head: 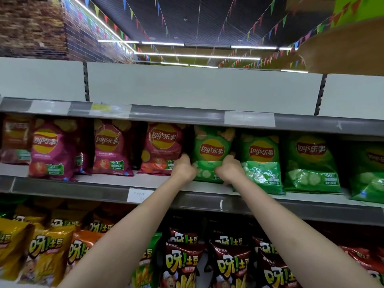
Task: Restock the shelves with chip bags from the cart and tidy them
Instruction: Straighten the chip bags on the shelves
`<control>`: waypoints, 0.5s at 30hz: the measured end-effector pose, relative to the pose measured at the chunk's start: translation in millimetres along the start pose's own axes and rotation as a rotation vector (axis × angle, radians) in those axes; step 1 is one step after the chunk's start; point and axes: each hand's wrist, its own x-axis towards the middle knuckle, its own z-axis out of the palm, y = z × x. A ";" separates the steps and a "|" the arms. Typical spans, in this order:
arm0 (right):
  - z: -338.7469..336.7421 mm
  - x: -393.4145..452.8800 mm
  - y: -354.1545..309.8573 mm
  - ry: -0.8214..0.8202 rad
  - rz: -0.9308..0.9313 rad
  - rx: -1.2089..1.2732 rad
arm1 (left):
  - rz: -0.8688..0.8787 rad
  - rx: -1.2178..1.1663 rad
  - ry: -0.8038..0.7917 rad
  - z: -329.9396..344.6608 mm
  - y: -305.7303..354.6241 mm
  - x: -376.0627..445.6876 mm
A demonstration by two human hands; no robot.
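A green Lay's chip bag [211, 149] stands upright on the middle shelf [108, 179], at the left end of the green row. My left hand [184, 168] grips its lower left edge and my right hand [229, 169] grips its lower right edge. To its right stand more green Lay's bags [261, 161]. Left of it stand red Lay's bags [163, 148], several in a row. The fingertips of both hands are hidden behind the bag's sides. No cart is in view.
The top shelf [187, 115] above holds nothing visible. The lower shelf carries yellow and orange snack bags [41, 252] at left and dark red snack bags [230, 265] at centre and right. A white price tag [139, 195] hangs on the middle shelf's front rail.
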 end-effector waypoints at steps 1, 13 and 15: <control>-2.8 -1.5 -1.4 0.003 0.000 -0.011 | 0.014 0.013 0.010 -1.1 1.3 -2.0; -18.8 -6.4 -5.1 0.061 -0.043 0.054 | 0.077 0.040 0.035 -4.7 14.1 -0.5; -17.3 -5.9 -5.4 0.057 -0.022 0.063 | 0.082 0.060 0.018 -4.7 12.2 -0.5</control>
